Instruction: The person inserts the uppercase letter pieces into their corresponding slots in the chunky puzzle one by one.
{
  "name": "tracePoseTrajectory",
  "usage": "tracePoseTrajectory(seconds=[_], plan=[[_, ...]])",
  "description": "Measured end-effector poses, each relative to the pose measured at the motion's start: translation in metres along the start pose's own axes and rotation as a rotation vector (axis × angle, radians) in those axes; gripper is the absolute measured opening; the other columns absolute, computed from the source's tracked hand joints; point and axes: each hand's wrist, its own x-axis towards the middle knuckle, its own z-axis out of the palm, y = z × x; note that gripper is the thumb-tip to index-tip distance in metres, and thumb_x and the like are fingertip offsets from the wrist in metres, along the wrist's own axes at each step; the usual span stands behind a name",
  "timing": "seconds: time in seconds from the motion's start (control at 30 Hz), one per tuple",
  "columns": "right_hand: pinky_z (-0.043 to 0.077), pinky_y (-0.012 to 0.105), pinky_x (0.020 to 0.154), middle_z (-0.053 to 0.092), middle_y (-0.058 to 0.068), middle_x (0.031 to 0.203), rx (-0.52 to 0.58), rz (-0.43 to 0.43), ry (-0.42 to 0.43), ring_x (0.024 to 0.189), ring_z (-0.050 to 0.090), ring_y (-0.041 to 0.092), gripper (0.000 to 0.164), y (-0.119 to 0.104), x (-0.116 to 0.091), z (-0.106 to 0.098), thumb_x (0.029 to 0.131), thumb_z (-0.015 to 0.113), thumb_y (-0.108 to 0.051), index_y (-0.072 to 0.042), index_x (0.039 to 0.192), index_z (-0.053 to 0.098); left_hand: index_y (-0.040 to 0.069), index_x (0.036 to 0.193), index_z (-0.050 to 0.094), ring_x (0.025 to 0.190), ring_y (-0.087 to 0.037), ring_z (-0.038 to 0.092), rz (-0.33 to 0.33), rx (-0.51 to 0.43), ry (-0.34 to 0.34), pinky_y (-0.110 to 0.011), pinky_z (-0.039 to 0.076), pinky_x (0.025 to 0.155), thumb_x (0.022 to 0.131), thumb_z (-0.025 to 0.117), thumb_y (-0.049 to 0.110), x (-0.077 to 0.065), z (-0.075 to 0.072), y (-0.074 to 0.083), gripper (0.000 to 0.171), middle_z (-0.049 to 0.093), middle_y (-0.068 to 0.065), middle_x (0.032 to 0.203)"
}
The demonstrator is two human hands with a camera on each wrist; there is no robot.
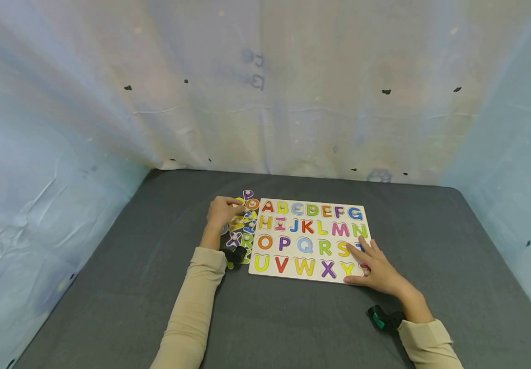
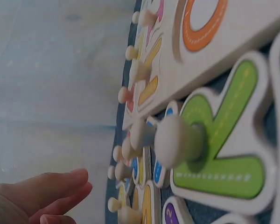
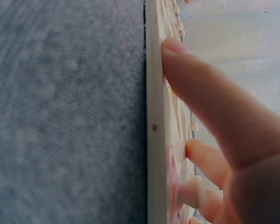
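Observation:
My left hand [image 1: 221, 211] hovers over loose letter pieces at the left side of an alphabet puzzle board [image 1: 272, 254]. In the left wrist view its fingers [image 2: 60, 184] are extended, with nothing seen between them. A green R piece [image 2: 238, 177] with a wooden knob lies close to that camera. On the board's lower right corner rests my right hand [image 1: 380, 271], fingers spread. The right wrist view has its thumb [image 3: 200, 84] against the board's edge, beside a knob [image 3: 191, 191] over pink. Knobbed pieces such as the red A [image 1: 268, 206] sit in the top row.
The loose pieces overlap, among them an orange O [image 1: 252, 204], a purple P [image 1: 248, 195] and a purple X [image 1: 234, 239]. Dark grey cloth [image 1: 293, 323] covers the table. Pale sheets [image 1: 293, 128] hang behind it and at both sides.

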Motion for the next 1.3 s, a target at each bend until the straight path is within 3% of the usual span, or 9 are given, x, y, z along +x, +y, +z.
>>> tracePoseTrajectory(seconds=[0.13,0.3,0.53,0.9,1.3], plan=[[0.017,0.078,0.103,0.019,0.035,0.154,-0.003,-0.006,0.006,0.139,0.010,0.065,0.089,0.000,0.000,0.000,0.071,0.082,-0.036,-0.005,0.145,0.042,0.011,0.110,0.074,0.104,-0.032,0.063,-0.012,0.004,0.010,-0.037,0.050,0.073,0.087,0.071,0.032,0.007,0.001,-0.004,0.031,0.066,-0.016,0.122],[0.017,0.078,0.103,0.019,0.036,0.154,0.000,-0.011,0.007,0.138,0.010,0.065,0.089,0.000,-0.001,0.000,0.071,0.082,-0.036,-0.005,0.145,0.042,0.010,0.105,0.075,0.111,-0.034,0.061,-0.026,0.000,-0.006,-0.047,0.049,0.087,0.084,0.074,0.031,0.012,0.002,-0.004,0.030,0.067,-0.015,0.123],[0.017,0.077,0.104,0.019,0.035,0.154,0.003,-0.009,0.006,0.139,0.009,0.065,0.089,-0.001,0.000,0.000,0.071,0.081,-0.036,-0.005,0.145,0.042,0.010,0.098,0.077,0.101,-0.031,0.063,-0.084,0.050,-0.024,-0.037,0.047,0.074,0.081,0.077,0.033,0.018,0.006,-0.003,0.029,0.068,-0.013,0.119],[0.017,0.077,0.104,0.020,0.035,0.154,-0.002,-0.015,0.012,0.139,0.010,0.065,0.089,0.000,-0.001,0.000,0.071,0.082,-0.036,-0.005,0.145,0.042,0.014,0.089,0.078,0.061,-0.012,0.055,-0.104,0.148,-0.074,-0.026,0.038,0.056,0.081,0.077,0.035,0.020,0.007,0.000,0.023,0.074,-0.008,0.098],[0.017,0.077,0.103,0.021,0.036,0.153,0.004,-0.024,0.021,0.138,0.010,0.065,0.088,-0.002,-0.002,-0.002,0.071,0.083,-0.034,-0.004,0.144,0.043,0.014,0.096,0.078,0.066,-0.015,0.055,-0.025,0.146,-0.056,-0.024,0.036,0.051,0.083,0.075,0.036,0.017,0.005,0.005,0.026,0.073,-0.010,0.108]])
